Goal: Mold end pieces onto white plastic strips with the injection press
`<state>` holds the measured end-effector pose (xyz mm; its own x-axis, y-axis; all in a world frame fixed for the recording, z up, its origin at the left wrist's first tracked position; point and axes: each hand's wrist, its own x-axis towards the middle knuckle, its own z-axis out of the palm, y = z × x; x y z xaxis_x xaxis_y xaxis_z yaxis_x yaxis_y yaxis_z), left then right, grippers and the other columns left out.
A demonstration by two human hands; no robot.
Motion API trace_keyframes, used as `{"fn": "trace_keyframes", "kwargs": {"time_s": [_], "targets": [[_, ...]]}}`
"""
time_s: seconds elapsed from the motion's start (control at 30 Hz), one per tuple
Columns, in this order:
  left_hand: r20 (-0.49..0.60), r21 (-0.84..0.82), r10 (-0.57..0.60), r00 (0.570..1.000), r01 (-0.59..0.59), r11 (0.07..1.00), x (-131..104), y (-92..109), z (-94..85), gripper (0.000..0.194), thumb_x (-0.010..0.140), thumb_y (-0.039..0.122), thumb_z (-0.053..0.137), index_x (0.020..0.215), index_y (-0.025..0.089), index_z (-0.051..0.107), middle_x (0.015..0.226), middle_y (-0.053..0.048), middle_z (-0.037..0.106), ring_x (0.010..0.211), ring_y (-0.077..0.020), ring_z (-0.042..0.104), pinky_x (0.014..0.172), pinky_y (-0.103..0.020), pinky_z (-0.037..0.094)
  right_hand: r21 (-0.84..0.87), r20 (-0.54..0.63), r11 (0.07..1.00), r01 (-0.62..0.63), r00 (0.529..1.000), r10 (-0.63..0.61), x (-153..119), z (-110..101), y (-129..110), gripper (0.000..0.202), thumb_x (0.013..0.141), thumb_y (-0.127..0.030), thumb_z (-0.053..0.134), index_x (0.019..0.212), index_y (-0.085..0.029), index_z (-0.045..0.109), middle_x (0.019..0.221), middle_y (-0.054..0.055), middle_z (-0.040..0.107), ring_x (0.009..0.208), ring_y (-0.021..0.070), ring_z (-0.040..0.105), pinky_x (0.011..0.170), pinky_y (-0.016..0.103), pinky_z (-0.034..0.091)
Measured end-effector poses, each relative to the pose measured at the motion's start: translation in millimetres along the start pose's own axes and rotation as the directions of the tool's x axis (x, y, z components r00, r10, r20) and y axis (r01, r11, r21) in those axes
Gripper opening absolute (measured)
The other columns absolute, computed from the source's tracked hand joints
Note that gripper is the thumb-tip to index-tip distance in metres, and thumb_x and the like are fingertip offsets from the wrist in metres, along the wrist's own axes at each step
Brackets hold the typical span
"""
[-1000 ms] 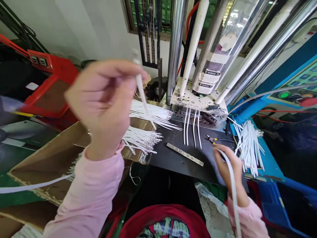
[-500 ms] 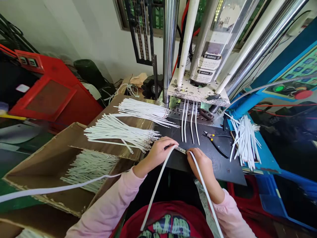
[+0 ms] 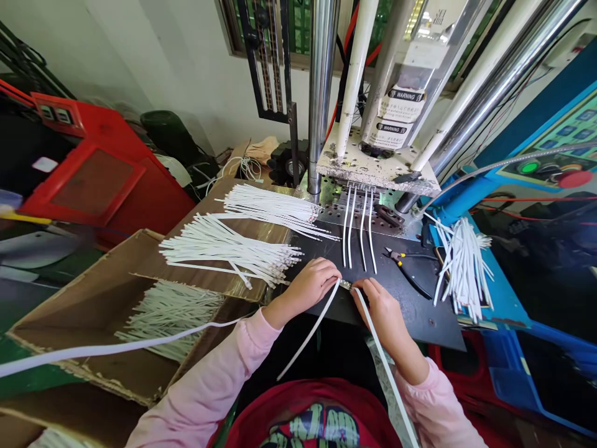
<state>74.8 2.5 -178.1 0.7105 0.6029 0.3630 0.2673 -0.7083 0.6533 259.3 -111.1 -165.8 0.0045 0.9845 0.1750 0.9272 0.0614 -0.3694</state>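
Observation:
At the front edge of the black work plate [image 3: 401, 311], my left hand [image 3: 317, 280] pinches one end of a small metal strip [image 3: 345, 284], with a white cable [image 3: 310, 336] hanging down from its fingertips. My right hand [image 3: 379, 302] is closed at the strip's other end, on a second white cable [image 3: 385, 361] that runs down over my lap. Behind the hands, several white cables [image 3: 362, 239] stick out from under the press's pale plate [image 3: 377, 174]. Pliers [image 3: 408, 270] with black and yellow handles lie right of them.
Two bundles of white cables [image 3: 233, 249] lie on the brown board at the left. An open cardboard box [image 3: 84, 292] below holds more. Another bundle [image 3: 462, 267] rests on the blue surface at the right. A control panel with a red button [image 3: 574, 179] stands beyond.
My left hand has moved slightly right, closer to my right hand, and less of the metal strip shows between them. The left cable's lower end has risen. The press's pale plate sits slightly higher.

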Motion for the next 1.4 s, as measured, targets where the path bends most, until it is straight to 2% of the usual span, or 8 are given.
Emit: {"fn": "trace_keyframes", "kwargs": {"time_s": [0.33,0.67,0.77,0.9,1.03,1.13,1.23,1.4], "targets": [[0.131,0.359,0.050,0.990,-0.094,0.928,-10,13,-8.3,0.026,0.104,0.020,0.038,0.098,0.016,0.063,0.100,-0.007,0.065,0.093,-0.0205,0.058,0.087,-0.035,0.047,0.173,-0.013,0.963,0.205,0.978,-0.206,9,15,15,0.022,0.099,-0.016,0.050,0.116,-0.021,0.063,0.105,0.008,0.065,0.094,0.0242,0.061,0.086,0.040,0.053],[0.035,0.404,-0.024,0.999,0.008,0.915,-23,18,4.8,0.024,0.103,0.020,0.040,0.098,0.015,0.063,0.099,-0.007,0.065,0.092,-0.0214,0.056,0.083,-0.036,0.046,0.394,0.068,0.901,0.183,0.972,-0.227,25,-9,18,0.013,0.096,-0.016,0.058,0.105,-0.023,0.066,0.104,0.005,0.067,0.095,0.0192,0.066,0.085,0.032,0.054],[0.028,0.365,-0.065,0.997,0.050,0.929,-24,22,0.8,0.023,0.103,0.020,0.043,0.097,0.016,0.065,0.099,-0.007,0.066,0.093,-0.0216,0.057,0.084,-0.036,0.047,0.313,0.045,0.921,0.231,0.965,-0.258,22,-9,18,0.014,0.099,-0.017,0.053,0.096,-0.022,0.066,0.096,0.005,0.068,0.089,0.0196,0.066,0.081,0.032,0.054],[0.115,0.261,-0.092,0.989,0.059,0.964,-12,18,-24.9,0.018,0.098,0.014,0.051,0.106,0.019,0.066,0.107,-0.004,0.069,0.098,-0.0195,0.062,0.091,-0.035,0.047,0.301,0.100,0.918,0.258,0.949,-0.299,28,-16,27,0.017,0.099,-0.016,0.052,0.106,-0.023,0.065,0.103,0.005,0.069,0.095,0.0193,0.066,0.086,0.032,0.053],[0.012,0.435,-0.187,0.982,0.163,0.886,23,-5,-50.4,0.026,0.095,0.009,0.051,0.114,0.018,0.065,0.115,-0.007,0.070,0.107,-0.0239,0.062,0.094,-0.041,0.044,0.224,0.079,0.949,0.224,0.966,-0.247,70,-25,34,0.021,0.096,-0.016,0.053,0.111,-0.023,0.066,0.105,0.004,0.070,0.094,0.0185,0.067,0.086,0.031,0.052],[0.007,0.616,-0.237,0.972,0.182,0.767,51,-27,-50.4,0.026,0.093,0.006,0.047,0.102,0.016,0.068,0.106,-0.010,0.071,0.104,-0.0277,0.064,0.092,-0.044,0.043,-0.023,0.083,0.985,0.172,0.982,-0.169,113,-17,25,0.015,0.095,-0.020,0.057,0.104,-0.021,0.069,0.105,0.006,0.070,0.095,0.0200,0.067,0.085,0.030,0.051],[0.044,0.668,-0.221,0.974,0.135,0.732,65,-43,-41.5,0.028,0.093,0.005,0.042,0.094,0.014,0.069,0.099,-0.013,0.071,0.102,-0.0278,0.065,0.093,-0.044,0.042,-0.272,0.155,0.948,0.164,0.980,-0.125,145,1,11,0.015,0.096,-0.027,0.059,0.104,-0.020,0.070,0.105,0.007,0.070,0.096,0.0212,0.067,0.082,0.029,0.049],[0.037,0.660,-0.177,0.983,0.109,0.743,69,-51,-42.9,0.026,0.092,0.004,0.043,0.090,0.014,0.067,0.095,-0.012,0.071,0.096,-0.0251,0.066,0.092,-0.041,0.043,-0.378,0.179,0.908,0.179,0.977,-0.119,162,18,0,0.021,0.099,-0.024,0.050,0.102,-0.015,0.069,0.104,0.012,0.069,0.091,0.0229,0.066,0.074,0.030,0.047]]}}
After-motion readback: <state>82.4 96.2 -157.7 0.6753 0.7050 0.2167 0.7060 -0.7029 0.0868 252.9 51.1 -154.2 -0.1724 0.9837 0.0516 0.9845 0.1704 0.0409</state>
